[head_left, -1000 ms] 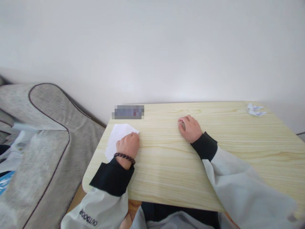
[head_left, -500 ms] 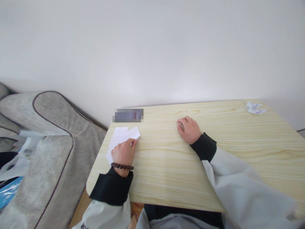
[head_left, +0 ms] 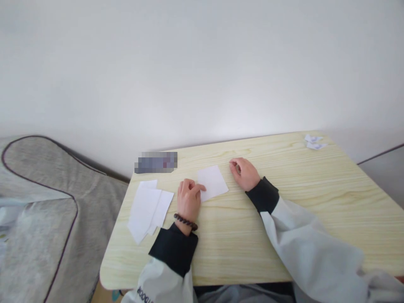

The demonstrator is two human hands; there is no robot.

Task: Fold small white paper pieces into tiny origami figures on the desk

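Note:
My left hand [head_left: 188,200], with a dark bead bracelet at the wrist, pinches the near left corner of a small white sheet of paper [head_left: 213,182] lying on the light wooden table [head_left: 252,235]. My right hand [head_left: 244,172] rests on the table just right of that sheet, fingers curled, apart from the paper. A small stack of white sheets [head_left: 147,208] lies at the table's left side, to the left of my left hand.
Two small folded paper pieces [head_left: 312,142] sit at the far right corner of the table. A blurred dark object [head_left: 156,162] lies at the far left corner. A grey sofa [head_left: 41,202] stands left of the table; a white wall is behind.
My left hand has drawn one sheet off the stack and slid it right, towards the middle of the table. The stack now lies uncovered. The right hand has stayed in place.

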